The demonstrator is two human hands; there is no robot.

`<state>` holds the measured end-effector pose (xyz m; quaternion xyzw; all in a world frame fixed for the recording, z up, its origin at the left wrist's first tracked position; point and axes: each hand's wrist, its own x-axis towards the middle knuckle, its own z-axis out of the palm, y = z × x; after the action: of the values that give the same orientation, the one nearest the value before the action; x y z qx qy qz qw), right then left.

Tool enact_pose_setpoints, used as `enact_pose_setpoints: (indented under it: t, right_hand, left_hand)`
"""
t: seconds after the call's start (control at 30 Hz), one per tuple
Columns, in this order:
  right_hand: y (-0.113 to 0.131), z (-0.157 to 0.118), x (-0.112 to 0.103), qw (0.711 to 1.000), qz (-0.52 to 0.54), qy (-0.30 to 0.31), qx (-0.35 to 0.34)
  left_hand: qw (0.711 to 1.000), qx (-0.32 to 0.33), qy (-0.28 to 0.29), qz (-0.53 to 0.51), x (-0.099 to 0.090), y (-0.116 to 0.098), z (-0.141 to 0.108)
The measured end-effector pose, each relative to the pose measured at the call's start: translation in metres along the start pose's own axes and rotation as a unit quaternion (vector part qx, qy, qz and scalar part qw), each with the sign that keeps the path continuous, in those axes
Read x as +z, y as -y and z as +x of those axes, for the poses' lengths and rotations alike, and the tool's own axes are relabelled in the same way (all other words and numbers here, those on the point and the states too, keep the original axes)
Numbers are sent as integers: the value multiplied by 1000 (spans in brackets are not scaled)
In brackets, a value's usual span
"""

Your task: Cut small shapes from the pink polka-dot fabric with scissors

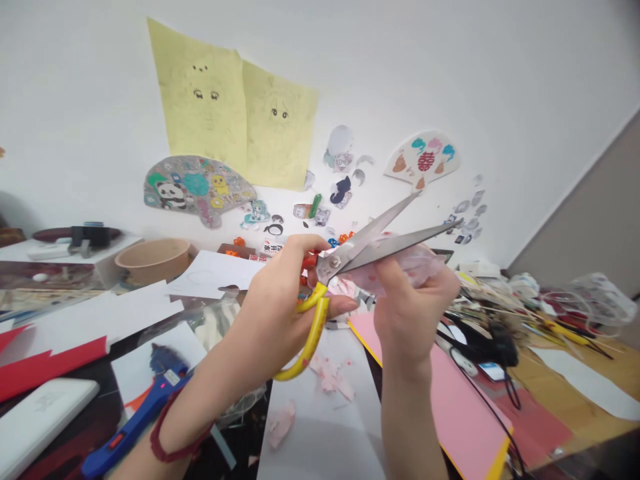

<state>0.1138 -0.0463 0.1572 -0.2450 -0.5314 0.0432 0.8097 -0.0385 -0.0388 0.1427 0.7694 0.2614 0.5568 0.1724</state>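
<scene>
Near the centre, my left hand (285, 287) is closed around the handles of scissors (335, 262), one yellow and one red. The blades point up to the right and stand apart. My right hand (413, 293) pinches a crumpled, thin pinkish-white sheet (373, 272) with small red marks, close beside the lower blade. Part of the sheet lies behind the blades and fingers. Below the hands, torn pink scraps (331, 375) rest on a white paper (320, 427).
A blue glue gun (145, 417) and a white box (47, 410) lie at the left, near a round tan bowl (154, 260). Pink sheets (465, 407), black cables and cluttered tools (570, 332) are at the right. Drawings (200, 100) hang on the wall.
</scene>
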Motion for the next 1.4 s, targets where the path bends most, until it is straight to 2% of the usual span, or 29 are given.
enact_pose_setpoints:
  t: [0.07, 0.27, 0.4, 0.5, 0.63, 0.77, 0.93, 1.03, 1.13, 1.27, 1.4]
  right_hand:
    - [-1, -1, -3, 1000, -6, 3, 21]
    - [-1, -4, -4, 994, 27, 36, 103]
    - [2, -6, 0, 986, 62, 58, 144]
    - [0, -5, -1, 981, 65, 84, 160]
    - [-5, 0, -7, 976, 51, 137, 164]
    - [-7, 0, -8, 976, 39, 158, 145]
    - [-8, -3, -1, 987, 5, 122, 101]
    - [-9, -4, 1, 994, -6, 90, 61]
    - [-13, -4, 0, 996, -23, 76, 35]
    - [-19, -3, -2, 997, -51, 51, -16]
    - [-21, -3, -3, 996, -51, 43, -66]
  left_hand:
    - [998, -15, -9, -55, 0, -1, 0]
    - [972, -73, -102, -199, 5, -7, 3]
    - [948, -120, -81, -282, 5, -8, 4]
    - [948, -105, -96, -284, 1, -9, 2]
    - [956, -77, -143, -243, -4, -12, 2]
    - [961, -66, -142, -228, -7, -14, 3]
    - [975, -43, -143, -163, -7, -7, 5]
    - [986, 40, -141, -84, -9, 1, 4]
    - [988, 115, -89, 47, -15, 2, 2]
    - [963, 130, -83, 219, -19, -5, -3]
    - [960, 95, -50, 259, -18, -12, -5]
